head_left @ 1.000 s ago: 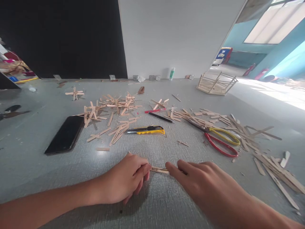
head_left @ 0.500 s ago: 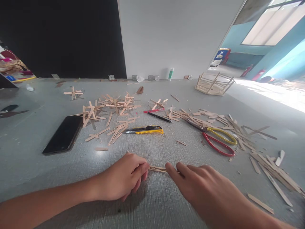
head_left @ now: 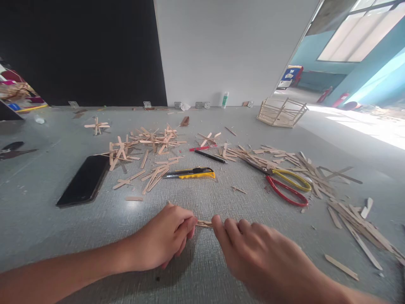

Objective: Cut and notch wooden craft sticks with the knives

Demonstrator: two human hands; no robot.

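At the near middle of the head view, my left hand [head_left: 171, 238] is closed, pinching one end of a thin piece made of wooden craft sticks [head_left: 204, 224]. My right hand [head_left: 257, 249] has its fingers curled over the other end of that piece. Only a short stretch of pale wood with narrow gaps shows between the two hands; the rest is hidden by my fingers. Beyond them lies a yellow utility knife [head_left: 193, 173], its blade toward the left. To its right are scissors [head_left: 284, 183] with one yellow and one red handle.
A black phone [head_left: 84, 179] lies at left beside cut stick pieces [head_left: 158, 139]. More sticks [head_left: 360, 223] are heaped at right. A black pen [head_left: 210, 156] rests behind the knife. A stick-built frame [head_left: 281, 112] and a glue tube [head_left: 225, 100] stand near the back panel [head_left: 234, 46].
My right hand has slid left along the stick piece, closer to my left hand, and its fingers are more curled. My left hand keeps its hold. The view has shifted slightly.
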